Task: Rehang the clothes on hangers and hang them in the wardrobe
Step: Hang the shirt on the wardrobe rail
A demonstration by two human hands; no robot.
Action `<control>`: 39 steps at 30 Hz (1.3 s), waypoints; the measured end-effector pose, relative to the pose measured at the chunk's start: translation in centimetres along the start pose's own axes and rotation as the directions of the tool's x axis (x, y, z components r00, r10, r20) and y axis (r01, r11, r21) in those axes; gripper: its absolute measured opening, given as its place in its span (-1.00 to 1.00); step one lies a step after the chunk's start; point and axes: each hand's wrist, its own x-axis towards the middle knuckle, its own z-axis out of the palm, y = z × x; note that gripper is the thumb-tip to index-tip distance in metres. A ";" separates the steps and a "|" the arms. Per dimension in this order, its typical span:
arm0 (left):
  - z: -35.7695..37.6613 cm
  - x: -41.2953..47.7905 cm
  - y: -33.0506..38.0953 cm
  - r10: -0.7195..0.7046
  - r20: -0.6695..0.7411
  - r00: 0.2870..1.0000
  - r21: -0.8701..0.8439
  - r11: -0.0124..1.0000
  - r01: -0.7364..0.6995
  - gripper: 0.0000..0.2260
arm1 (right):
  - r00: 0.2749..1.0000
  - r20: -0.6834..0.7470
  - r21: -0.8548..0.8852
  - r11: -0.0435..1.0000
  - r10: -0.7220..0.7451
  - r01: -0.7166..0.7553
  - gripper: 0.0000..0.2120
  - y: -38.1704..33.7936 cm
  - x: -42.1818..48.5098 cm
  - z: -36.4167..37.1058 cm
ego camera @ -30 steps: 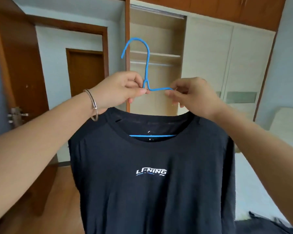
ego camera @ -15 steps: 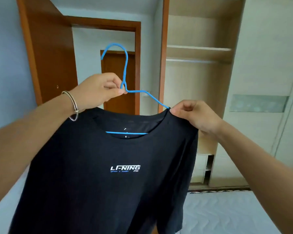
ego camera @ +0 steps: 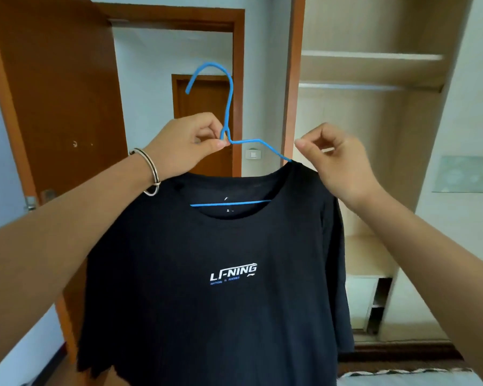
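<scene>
Black T-shirt (ego camera: 221, 260) hides most of blue hanger (ego camera: 227, 112); left hand (ego camera: 184, 146) pinches its neck.

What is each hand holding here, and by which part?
The left hand pinches the blue hanger at the base of its hook. The right hand is curled beside the shirt collar, holding nothing.

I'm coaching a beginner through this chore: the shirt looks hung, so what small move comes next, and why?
Probably carry the blue hanger right toward the wardrobe rail. The black T-shirt already sits on it, the left hand pinches its neck, and the right hand seems free.
</scene>
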 end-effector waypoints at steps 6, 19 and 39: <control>6.4 8.9 -6.7 0.153 0.003 0.988 -0.134 0.979 -0.151 -0.90 | 0.972 0.231 -0.263 0.964 0.041 0.022 -0.73 4.8 7.2 4.3; 21.9 25.3 -15.8 0.279 0.051 0.959 -0.282 0.925 -0.255 -0.79 | 0.975 -0.074 -0.396 0.892 0.208 -0.220 -0.78 18.8 18.3 2.1; 47.3 43.2 -16.9 0.396 0.142 0.907 -0.548 0.795 -0.261 -0.79 | 0.809 -0.319 -0.421 0.691 0.494 -0.588 -0.74 37.5 26.5 -4.8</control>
